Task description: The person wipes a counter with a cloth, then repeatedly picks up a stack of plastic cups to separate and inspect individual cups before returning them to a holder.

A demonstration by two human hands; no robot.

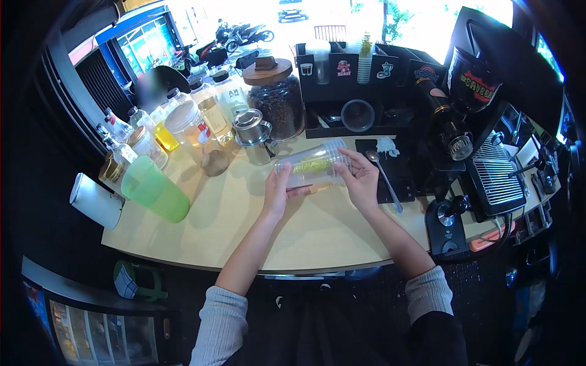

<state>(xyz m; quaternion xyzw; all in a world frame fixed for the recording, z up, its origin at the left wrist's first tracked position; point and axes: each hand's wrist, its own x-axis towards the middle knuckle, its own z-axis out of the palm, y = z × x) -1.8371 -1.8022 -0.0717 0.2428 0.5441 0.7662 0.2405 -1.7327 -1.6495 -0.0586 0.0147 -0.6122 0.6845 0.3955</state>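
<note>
A stack of clear plastic cups (312, 166) with a yellow-green print lies sideways in the air over the wooden counter (244, 229). My left hand (279, 190) is closed around its left end, thumb on top and fingers beneath. At the other end, near the stacked rims, my right hand (360, 177) grips it with the thumb in front. To the right of my right hand, a long metal spoon (388, 183) rests on a black mat (400, 191). Behind the cups stands a steel drip coffee maker (251, 131).
A green tumbler (155, 189), a white container (96, 201) and several bottles stand left. A coffee-bean jar (274, 104) and black organizer (342, 85) are at the back. Right are a grinder (442, 116), an espresso machine (497, 174) and a tamper (450, 210).
</note>
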